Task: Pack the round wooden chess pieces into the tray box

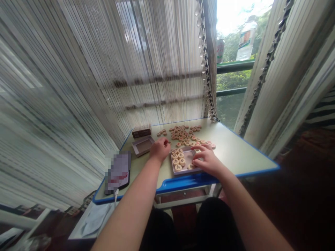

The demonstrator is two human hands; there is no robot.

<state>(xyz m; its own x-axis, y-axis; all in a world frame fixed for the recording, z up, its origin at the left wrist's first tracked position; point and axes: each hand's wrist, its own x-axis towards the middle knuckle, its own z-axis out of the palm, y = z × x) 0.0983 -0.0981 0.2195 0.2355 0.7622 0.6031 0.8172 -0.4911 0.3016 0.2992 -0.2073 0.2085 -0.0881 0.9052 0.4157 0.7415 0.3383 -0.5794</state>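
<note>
My left hand [160, 149] is closed at the left rim of a shallow cardboard tray [187, 158]; a small round xiangqi piece [169, 142] shows at its fingertips. My right hand [206, 159] reaches over the tray's right side with fingers apart, the index finger near the far rim. Close to its thumb, a xiangqi piece [191, 167] lies near the tray's front wall. Two columns of wooden pieces [176, 161] with dark characters line the tray's left side. Whatever lies beneath my right palm is hidden.
Many loose xiangqi pieces [181, 133] spread across the back of the blue-edged table [243, 158]. An upright box [141, 130] and a second shallow tray [142, 145] stand at the left. A phone [119, 172] with a white cable [116, 197] lies near the left edge. String curtains [162, 62] hang behind.
</note>
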